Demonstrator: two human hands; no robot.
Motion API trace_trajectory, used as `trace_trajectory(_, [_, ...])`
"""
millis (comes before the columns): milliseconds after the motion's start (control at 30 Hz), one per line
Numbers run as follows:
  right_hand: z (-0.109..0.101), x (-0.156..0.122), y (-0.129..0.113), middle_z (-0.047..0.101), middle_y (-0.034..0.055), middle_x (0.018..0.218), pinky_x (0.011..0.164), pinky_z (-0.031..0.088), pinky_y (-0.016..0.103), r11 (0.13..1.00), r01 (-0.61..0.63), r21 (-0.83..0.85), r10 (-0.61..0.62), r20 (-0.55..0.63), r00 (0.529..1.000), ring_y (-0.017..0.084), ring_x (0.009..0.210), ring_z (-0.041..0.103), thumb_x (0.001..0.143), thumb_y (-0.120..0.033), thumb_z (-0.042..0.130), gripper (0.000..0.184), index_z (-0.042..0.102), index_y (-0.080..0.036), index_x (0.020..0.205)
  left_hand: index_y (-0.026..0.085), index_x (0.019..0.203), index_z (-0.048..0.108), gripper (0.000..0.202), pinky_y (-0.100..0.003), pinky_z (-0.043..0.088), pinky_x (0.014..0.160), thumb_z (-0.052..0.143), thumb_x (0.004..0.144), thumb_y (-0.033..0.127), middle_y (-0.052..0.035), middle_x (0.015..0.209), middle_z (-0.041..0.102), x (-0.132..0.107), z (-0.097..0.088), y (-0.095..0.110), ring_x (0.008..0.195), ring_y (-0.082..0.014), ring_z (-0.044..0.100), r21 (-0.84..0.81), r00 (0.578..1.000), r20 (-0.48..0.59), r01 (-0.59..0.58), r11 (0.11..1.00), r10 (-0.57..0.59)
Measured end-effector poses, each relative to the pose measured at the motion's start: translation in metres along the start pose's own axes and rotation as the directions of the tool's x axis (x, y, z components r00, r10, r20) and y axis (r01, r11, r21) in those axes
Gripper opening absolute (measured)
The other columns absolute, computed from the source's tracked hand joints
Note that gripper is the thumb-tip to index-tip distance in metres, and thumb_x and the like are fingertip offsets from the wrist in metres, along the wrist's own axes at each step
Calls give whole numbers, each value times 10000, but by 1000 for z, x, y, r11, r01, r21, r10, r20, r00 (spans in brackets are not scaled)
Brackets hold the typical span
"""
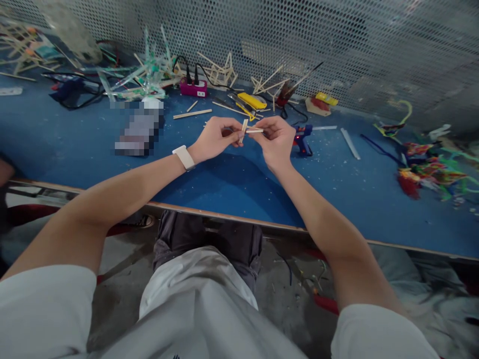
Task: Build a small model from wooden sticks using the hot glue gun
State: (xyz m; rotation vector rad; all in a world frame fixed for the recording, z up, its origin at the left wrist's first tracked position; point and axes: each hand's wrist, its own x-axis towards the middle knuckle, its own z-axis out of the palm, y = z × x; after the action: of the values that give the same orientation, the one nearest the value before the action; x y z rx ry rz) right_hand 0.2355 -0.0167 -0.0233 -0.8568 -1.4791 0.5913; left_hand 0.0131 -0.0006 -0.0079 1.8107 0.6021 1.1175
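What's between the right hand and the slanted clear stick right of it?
Head view: a blue glue gun with a clear stick at its back, then blue tabletop.

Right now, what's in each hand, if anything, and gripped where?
Left hand: near-upright wooden piece, pinched around its lower half. Right hand: crosswise wooden piece; exact grip spot can't be told.

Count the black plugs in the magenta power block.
2. The left plug stands in the magenta power block, and the right plug stands close beside it. No others are visible there, though the block's far side is hidden.
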Motion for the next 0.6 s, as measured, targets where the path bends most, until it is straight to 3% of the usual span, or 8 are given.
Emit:
trace_trajectory(233, [0, 0, -3, 829, -15, 957, 1034, 763, 503, 999, -34, -21, 34, -2, 999, 239, 956, 859, 722, -829, 1039, 655, 733, -309, 980, 143, 1058, 829, 362, -272, 751, 823, 912, 1065, 495, -87, 932, 854, 1, 0, 0, 830, -165, 865, 12, 1000, -10, 16, 1000, -16])
trace_trajectory(400, [-3, 0, 2, 817, -12, 989, 1064, 753, 512, 999, -37, -34, 38, 23, 999, 253, 1055, 864, 784, -747, 1046, 588, 726, -315, 1022, 139, 1077, 825, 327, -280, 749, 844, 879, 1096, 461, -97, 963, 863, 0, 0, 0, 845, -162, 863, 19, 1000, 3, 18, 1000, -18])
trace_trajectory(600, [-3, 1, 4, 827, -7, 985, 1075, 759, 539, 999, -35, -1, 35, 19, 999, 264, 1046, 874, 756, -770, 1053, 611, 734, -315, 1010, 139, 1060, 838, 298, -273, 748, 826, 903, 1077, 429, -91, 948, 862, 0, 0, -1, 828, -157, 857, -4, 1000, -3, 9, 1000, -9])
